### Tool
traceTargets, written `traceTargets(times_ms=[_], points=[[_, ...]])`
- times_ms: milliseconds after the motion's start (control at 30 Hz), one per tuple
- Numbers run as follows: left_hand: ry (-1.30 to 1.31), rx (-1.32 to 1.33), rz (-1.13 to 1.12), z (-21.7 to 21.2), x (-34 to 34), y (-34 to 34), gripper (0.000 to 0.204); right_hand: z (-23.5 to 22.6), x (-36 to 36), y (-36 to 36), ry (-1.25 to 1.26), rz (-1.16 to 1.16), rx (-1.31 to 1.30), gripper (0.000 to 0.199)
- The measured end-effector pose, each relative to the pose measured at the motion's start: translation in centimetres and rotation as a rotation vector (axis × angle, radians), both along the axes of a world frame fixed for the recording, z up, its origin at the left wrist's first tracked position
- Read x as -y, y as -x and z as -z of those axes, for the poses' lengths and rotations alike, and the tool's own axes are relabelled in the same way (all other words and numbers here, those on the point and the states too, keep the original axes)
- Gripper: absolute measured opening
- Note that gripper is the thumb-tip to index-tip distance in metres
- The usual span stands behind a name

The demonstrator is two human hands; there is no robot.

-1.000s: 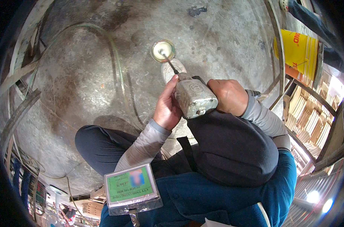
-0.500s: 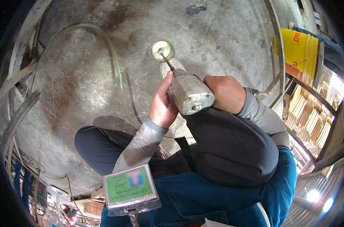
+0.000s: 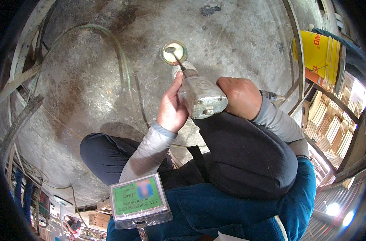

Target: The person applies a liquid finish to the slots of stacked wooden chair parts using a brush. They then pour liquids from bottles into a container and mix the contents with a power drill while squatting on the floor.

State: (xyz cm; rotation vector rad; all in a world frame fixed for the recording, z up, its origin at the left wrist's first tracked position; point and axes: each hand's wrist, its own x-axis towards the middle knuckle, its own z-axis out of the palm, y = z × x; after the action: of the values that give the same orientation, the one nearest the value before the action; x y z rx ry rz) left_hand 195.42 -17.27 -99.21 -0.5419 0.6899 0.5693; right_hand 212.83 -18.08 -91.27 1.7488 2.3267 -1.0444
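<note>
A worn grey metal drill [image 3: 203,96] is held between my hands, with a thin rod [image 3: 177,61] pointing away from me. The rod ends in a small dark disc-like head [image 3: 170,50], seen over the white liquid [image 3: 175,57] in a round container [image 3: 163,59] on the floor. My left hand [image 3: 173,108] supports the drill body from the left, thumb along its front end, other fingers partly hidden beneath. On the right side, my right hand [image 3: 241,96] is wrapped round its handle, and a fitting [image 3: 271,96] sticks out beyond that hand.
My bent knee [image 3: 247,152] lies right under the drill. A pale hose [image 3: 120,52] curves across the concrete floor [image 3: 90,92] at left. A yellow bucket [image 3: 317,52] stands at far right, near stacked wood strips [image 3: 331,124]. Wooden frame pieces [image 3: 22,116] line the left edge.
The rod's head was down in the white liquid; now it shows above the liquid's surface, toward the container's far side. Both hands keep their hold on the drill, which has tilted slightly.
</note>
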Motion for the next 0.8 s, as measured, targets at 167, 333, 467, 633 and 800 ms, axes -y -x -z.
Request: traceTargets(times_ms=[167,333,467,633,800], points=[[-0.035,0.007,0.017,-0.6,-0.1,0.2,0.03,0.1,0.4,0.0,0.014,0.004,0.052,0.026],[-0.042,-0.038,0.018,-0.7,0.0,0.0,0.029,-0.3,0.4,0.0,0.017,0.014,0.038,0.021],[-0.032,-0.013,-0.011,-0.5,0.3,0.3,0.028,-0.3,0.3,0.3,0.018,0.004,0.006,0.024],[-0.062,-0.031,0.012,-0.5,0.7,0.8,0.029,0.1,0.5,0.5,0.043,-0.008,0.006,0.027],[-0.091,-0.039,0.016,-0.7,1.3,0.7,0.03,-0.3,0.2,0.2,0.112,-0.045,-0.004,0.03]])
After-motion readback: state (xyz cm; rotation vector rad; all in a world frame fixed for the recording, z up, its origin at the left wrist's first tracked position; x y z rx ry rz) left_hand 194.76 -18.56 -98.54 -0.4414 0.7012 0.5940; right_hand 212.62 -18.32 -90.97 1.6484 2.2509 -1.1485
